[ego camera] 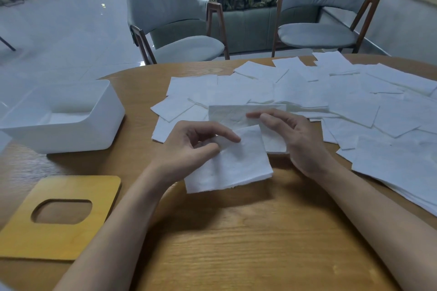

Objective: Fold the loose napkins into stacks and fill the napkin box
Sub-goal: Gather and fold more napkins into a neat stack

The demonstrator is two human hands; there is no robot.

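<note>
Mid-fold: fingers of our left hand point(196, 146) pinch a folded white paper napkin point(234, 168); fingers of our right hand point(290, 134) lie relaxed on a second napkin point(234, 114) just beyond. Next (we judge) comes stacking them squarely; the white plastic napkin box point(111, 111) sits well left of our fingers.

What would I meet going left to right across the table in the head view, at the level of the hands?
white box → left hand → held napkin → right hand → napkin pile at the right edge
</note>
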